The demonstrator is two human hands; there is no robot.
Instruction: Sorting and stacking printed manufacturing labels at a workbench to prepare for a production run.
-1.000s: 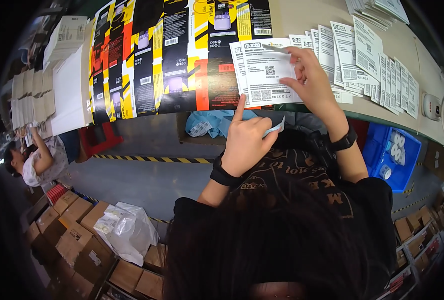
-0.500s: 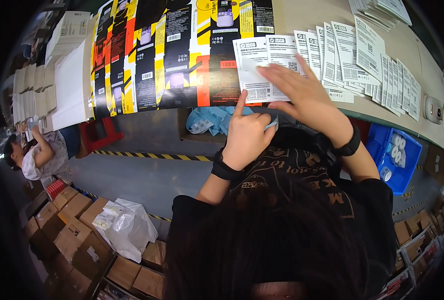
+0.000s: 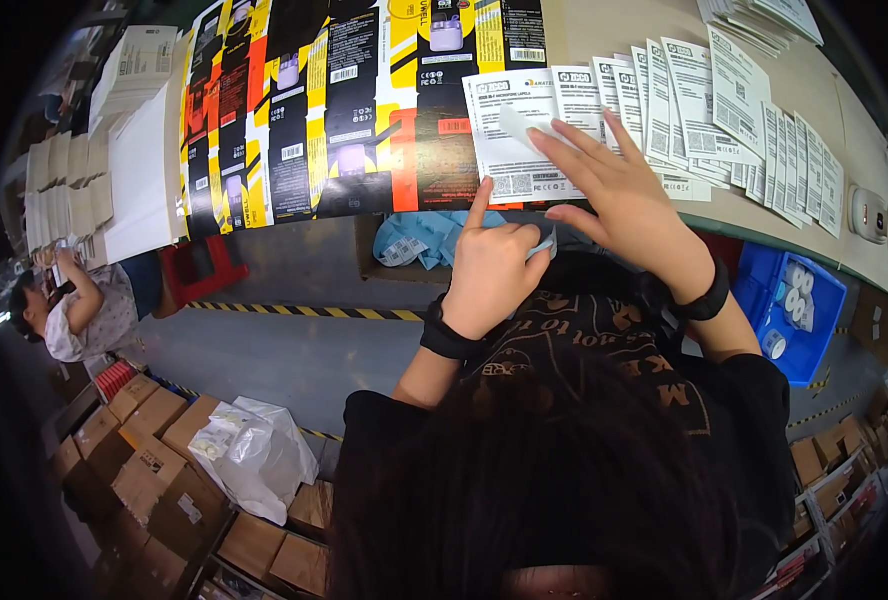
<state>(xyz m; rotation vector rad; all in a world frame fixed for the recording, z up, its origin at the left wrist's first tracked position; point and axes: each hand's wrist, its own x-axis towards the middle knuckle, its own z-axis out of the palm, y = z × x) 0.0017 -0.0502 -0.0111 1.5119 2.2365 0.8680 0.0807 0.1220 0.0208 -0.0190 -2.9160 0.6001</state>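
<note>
My left hand [image 3: 495, 268] points its index finger at the lower left corner of a printed white leaflet [image 3: 509, 100]. Its other fingers are curled, with a light blue paper piece [image 3: 548, 242] caught at the thumb. My right hand [image 3: 619, 195] lies over the leaflet's right side, fingers spread, holding nothing that I can see. A plain whitish patch [image 3: 519, 127], perhaps a sticker, shows at its fingertips; its edges are hard to make out. More printed leaflets [image 3: 686, 95] overlap in a fanned row to the right.
Printed black, yellow and orange box sheets [image 3: 349, 130] cover the table's left part. White paper stacks [image 3: 69, 175] stand farther left. Below the table edge are a carton of blue paper [image 3: 414, 240] and a blue bin [image 3: 809, 330]. Another person [image 3: 84, 310] works at far left.
My right hand has shifted slightly right. More of the leaflet's top shows, including a coloured mark, and the neighbouring leaflet's visible edge sits farther right. My left hand has barely moved.
</note>
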